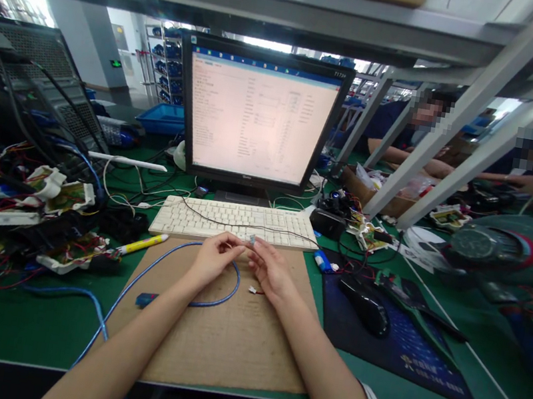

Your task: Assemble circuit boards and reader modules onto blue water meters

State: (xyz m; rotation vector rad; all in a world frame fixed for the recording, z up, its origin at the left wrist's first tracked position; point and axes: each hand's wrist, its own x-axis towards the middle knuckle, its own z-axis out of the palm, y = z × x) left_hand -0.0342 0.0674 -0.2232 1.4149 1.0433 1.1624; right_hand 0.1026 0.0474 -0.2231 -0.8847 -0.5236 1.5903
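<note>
Your 2 hands meet above the cardboard sheet: left hand and right hand pinch the clear plug of the blue cable, fingers closed on it, probably for steadiness, near the keyboard.

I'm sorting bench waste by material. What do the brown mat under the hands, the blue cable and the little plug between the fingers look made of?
Mat: probably cardboard or fibreboard, matte brown with a rough speckled surface. Cable: flexible plastic jacket, smooth, bending in a loop. Plug: looks like clear plastic, pale and see-through, though too small to be sure. The left hand and right hand pinch it between them.
</note>
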